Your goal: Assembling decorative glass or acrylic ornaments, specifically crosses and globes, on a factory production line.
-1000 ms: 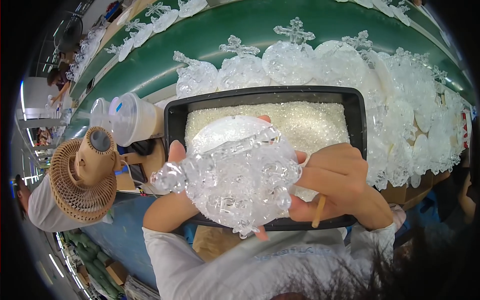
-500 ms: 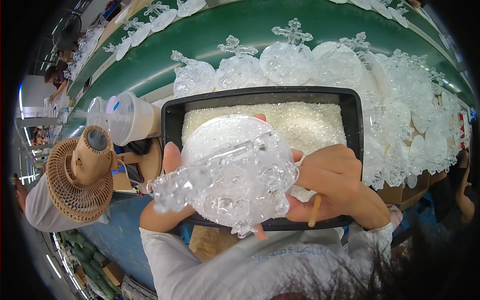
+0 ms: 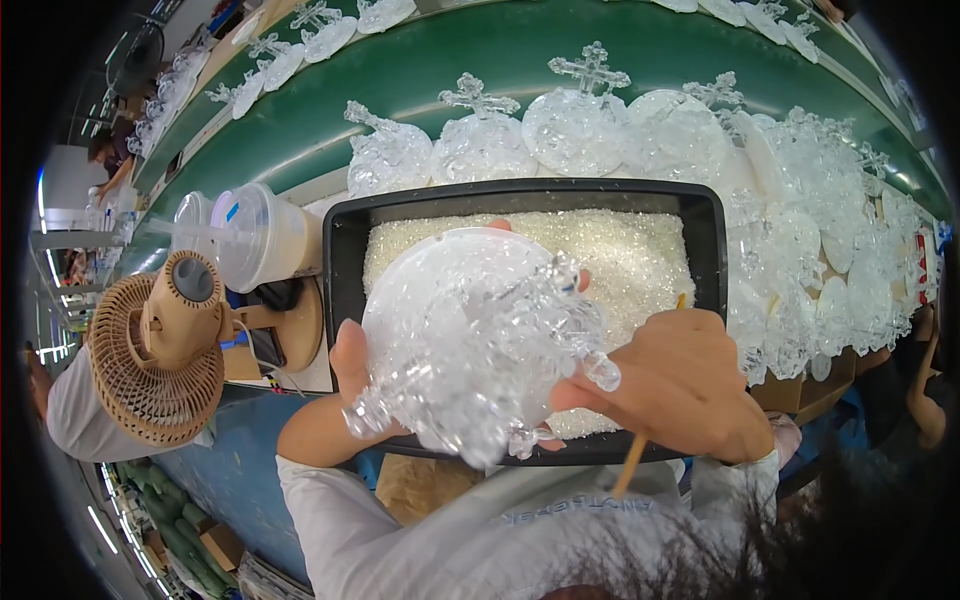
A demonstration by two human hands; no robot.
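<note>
A brown cardboard box (image 3: 222, 546) sits on the floor at lower left, beside the blue table edge; nothing else packaged shows.

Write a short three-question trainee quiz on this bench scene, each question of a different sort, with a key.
1. True or false: the clear ornament is held above the black tray.
2. Which hand grips the thin wooden stick? A) left hand B) right hand
3. Fill in: the tray holds fine white ____.

Key: 1 true; 2 B; 3 granules. Both hands support the ornament. More cross-topped ornaments lie on the green belt, and a small fan stands at the left.
</note>
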